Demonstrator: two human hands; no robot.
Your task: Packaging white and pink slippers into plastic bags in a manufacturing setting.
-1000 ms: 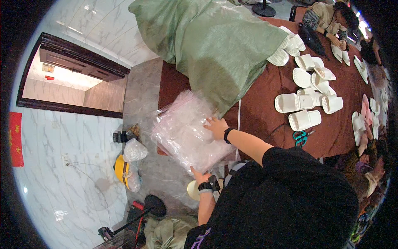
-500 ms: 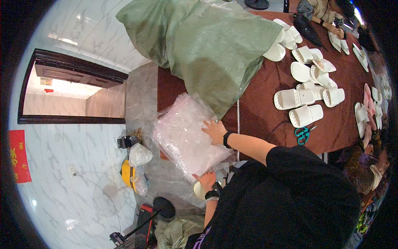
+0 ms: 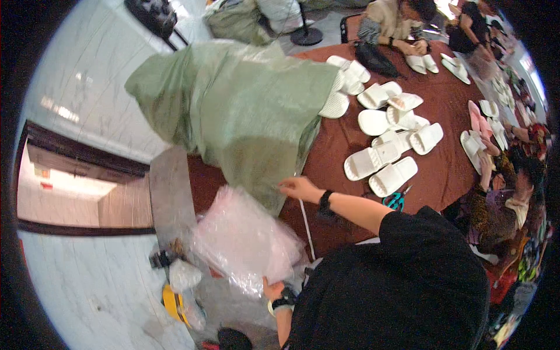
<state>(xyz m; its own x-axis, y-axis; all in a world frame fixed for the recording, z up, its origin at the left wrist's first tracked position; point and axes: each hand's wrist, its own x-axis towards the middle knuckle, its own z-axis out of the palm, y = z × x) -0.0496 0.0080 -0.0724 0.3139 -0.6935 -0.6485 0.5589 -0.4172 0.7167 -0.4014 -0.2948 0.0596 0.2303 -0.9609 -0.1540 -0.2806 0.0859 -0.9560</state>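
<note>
A stack of clear, pinkish plastic bags (image 3: 248,242) lies in front of me, partly over the table's edge. My left hand (image 3: 274,287) is at its near edge, closed on the plastic with the thumb showing and the other fingers mostly hidden. My right hand (image 3: 298,190) is off the stack, beside the lower edge of a large green woven sack (image 3: 251,116). Its fingers are bent together and slightly blurred; what they pinch, if anything, I cannot make out.
Several white slippers (image 3: 370,160) lie on the brown-covered table (image 3: 326,216), with teal-handled scissors (image 3: 395,201) near them. A person (image 3: 391,29) works at the far side; others sit to the right. A white bundle (image 3: 184,274) and yellow item (image 3: 174,303) are on the floor.
My right hand has lifted off the plastic bags and moved to the sack's edge, its fingers drawing together. The left hand stays at the stack's edge. The view has shifted.
</note>
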